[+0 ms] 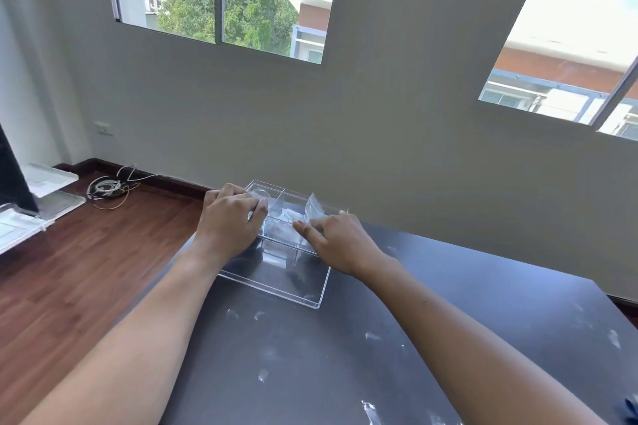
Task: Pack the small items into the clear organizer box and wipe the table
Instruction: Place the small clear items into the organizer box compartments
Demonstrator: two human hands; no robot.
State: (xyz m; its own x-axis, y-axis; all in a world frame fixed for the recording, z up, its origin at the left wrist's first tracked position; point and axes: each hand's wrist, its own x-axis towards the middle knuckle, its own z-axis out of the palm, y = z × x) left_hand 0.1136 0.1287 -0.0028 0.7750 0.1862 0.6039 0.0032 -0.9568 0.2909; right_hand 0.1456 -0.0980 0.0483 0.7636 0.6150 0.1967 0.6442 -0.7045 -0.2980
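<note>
The clear organizer box stands on the far left part of the dark table, with dividers inside. My left hand rests over the box's far left compartment, fingers curled on a small clear plastic packet. My right hand is at the box's right side, pinching another clear plastic packet that sticks up above the rim. More pale packets lie in the middle compartment. The near compartment looks bare.
White smudges and specks dot the near table top. To the left lie a wooden floor, a coil of white cable by the wall and clear plastic bins. A blue item shows at the right edge.
</note>
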